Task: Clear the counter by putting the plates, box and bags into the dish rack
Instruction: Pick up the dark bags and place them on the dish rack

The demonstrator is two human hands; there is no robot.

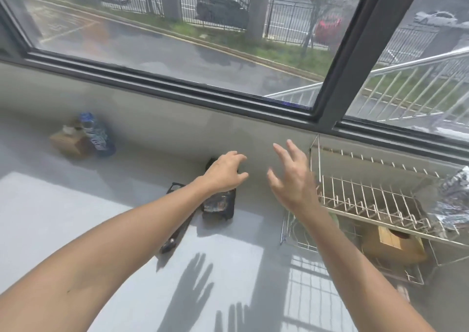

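Note:
A dark snack bag [219, 206] stands on the grey counter [76, 217] near the wall. My left hand [225, 171] hovers over its top with fingers curled and apart, holding nothing. A second dark bag [175, 240] lies flat, partly hidden under my left forearm. My right hand [291, 177] is open with fingers spread, just left of the wire dish rack [380, 199]. On the rack's lower tier sits a brown box [393, 245]. A silvery bag [454, 197] rests on the upper tier at the far right.
Another brown box [68, 141] and a blue-labelled bottle [97, 136] stand at the back left of the counter. A dark-framed window [177, 93] runs along the wall behind. Sunlight and hand shadows fall on the near counter.

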